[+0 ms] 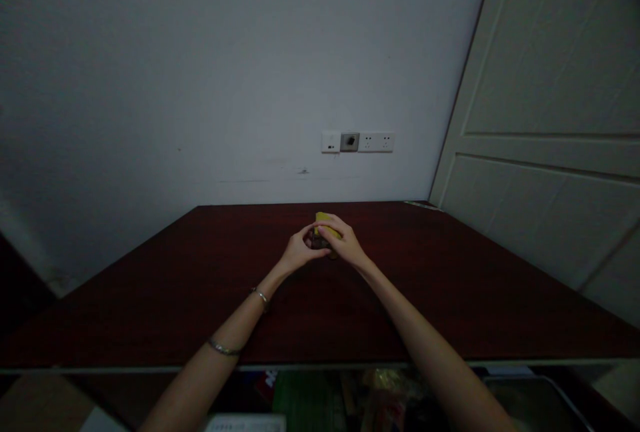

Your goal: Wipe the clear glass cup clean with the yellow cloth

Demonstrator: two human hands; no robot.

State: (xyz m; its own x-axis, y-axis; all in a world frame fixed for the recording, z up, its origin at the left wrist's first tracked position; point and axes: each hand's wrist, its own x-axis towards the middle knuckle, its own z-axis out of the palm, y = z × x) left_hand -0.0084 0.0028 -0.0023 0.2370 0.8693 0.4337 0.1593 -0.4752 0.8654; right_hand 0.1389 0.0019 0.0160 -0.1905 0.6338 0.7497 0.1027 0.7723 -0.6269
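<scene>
A small yellow-and-dark object (pixel 323 217) is held between both hands, a little above or on the dark red tabletop; its kind I cannot make out. My left hand (pixel 300 251) curls around its left and lower side, thumb along the near edge. From the right, my right hand (pixel 349 244) grips the yellow part, with its fingers over the top and its thumb on the near face. The fingers cover much of the object. Two bracelets (pixel 224 350) circle my left forearm.
The dark red tabletop (pixel 165 299) reaches back to a pale wall with sockets (pixel 376 143). At the right stands a white panelled door (pixel 550 152). Below the table's front edge are assorted items, including a green thing (pixel 305 400) and a dark, pale-rimmed tray (pixel 543 382).
</scene>
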